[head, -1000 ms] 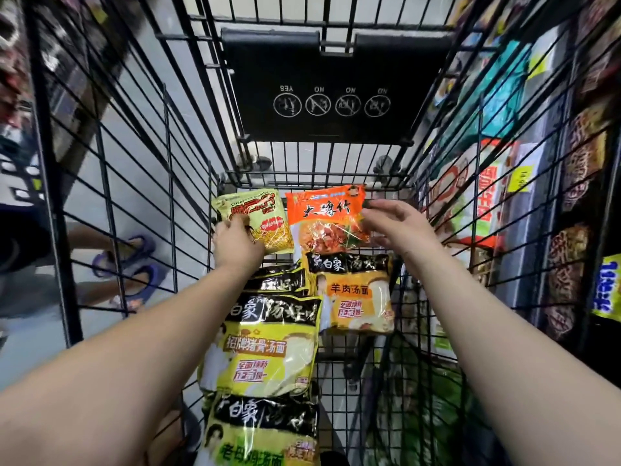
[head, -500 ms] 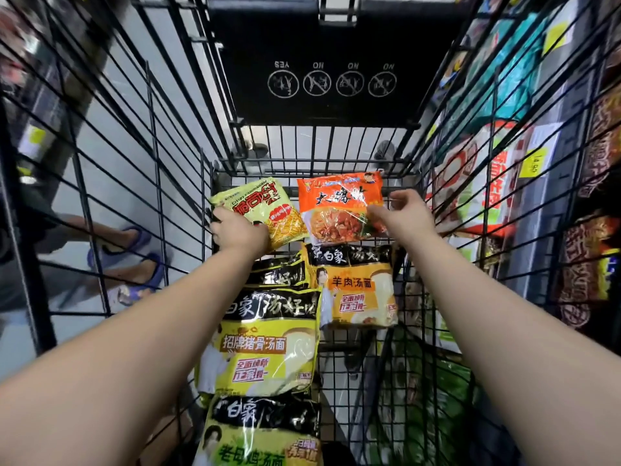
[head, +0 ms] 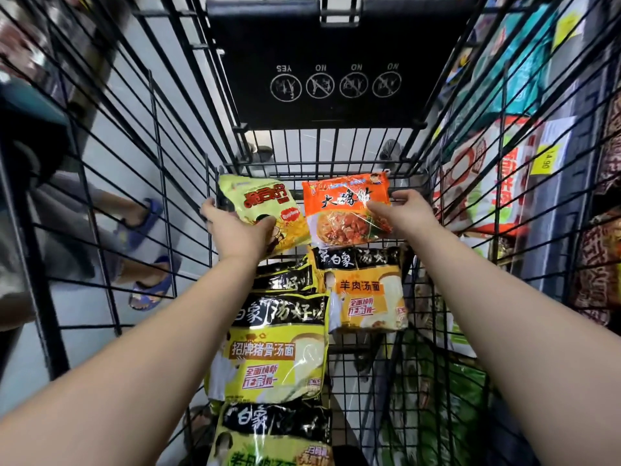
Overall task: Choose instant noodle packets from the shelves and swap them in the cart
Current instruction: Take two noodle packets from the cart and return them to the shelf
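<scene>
Reaching to the far end of the cart [head: 336,112], I have my left grip [head: 235,230] clamped on the yellow packet [head: 258,203] and right grip [head: 410,213] on the orange packet [head: 346,210], likely to swap them.

The orange plastic noodle packet [head: 346,196] is showing black characters, while the yellow-green plastic noodle packet [head: 255,196] is showing red lettering.

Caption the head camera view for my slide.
Left hand holds a yellow noodle packet, right hand an orange packet, inside the wire cart.
</scene>
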